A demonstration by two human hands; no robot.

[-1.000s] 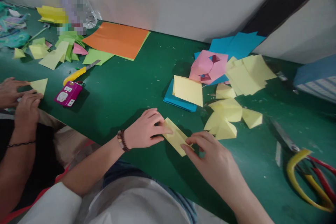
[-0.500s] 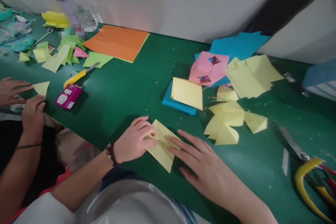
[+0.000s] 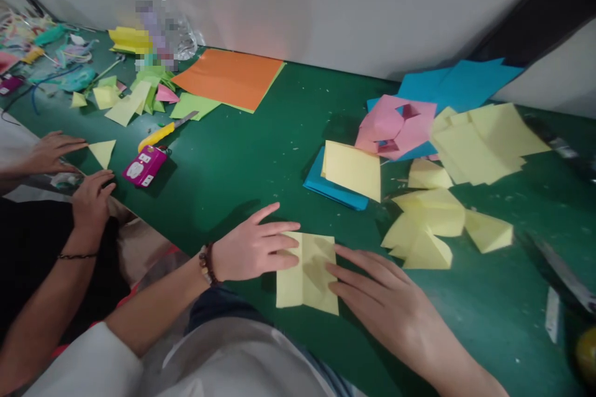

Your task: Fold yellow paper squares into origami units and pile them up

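In front of me a square of pale yellow paper (image 3: 313, 282) lies on the green table, with a crease running down its middle. My left hand (image 3: 256, 247), wearing a beaded bracelet, rests its spread fingers over the paper's left part. On the right edge lie the outstretched fingertips of my right hand (image 3: 379, 291). Just beyond stands a small stack of yellow squares (image 3: 352, 169) on folded blue paper (image 3: 321, 175). Folded yellow paper pieces (image 3: 426, 229) sit to the right of my right hand.
A pink folded paper shape (image 3: 393, 124), yellow sheets (image 3: 484, 142) and blue sheets (image 3: 460, 84) lie at back right. Scissors (image 3: 563, 273) are at far right. Orange paper (image 3: 233, 77), a yellow cutter (image 3: 158, 135) and a magenta box (image 3: 145, 166) lie left, near another person's hands (image 3: 93, 198).
The yellow paper has turned from a diamond to a squared position. My left fingers have gone from curled at its edge to spread over it. The view has shifted left.
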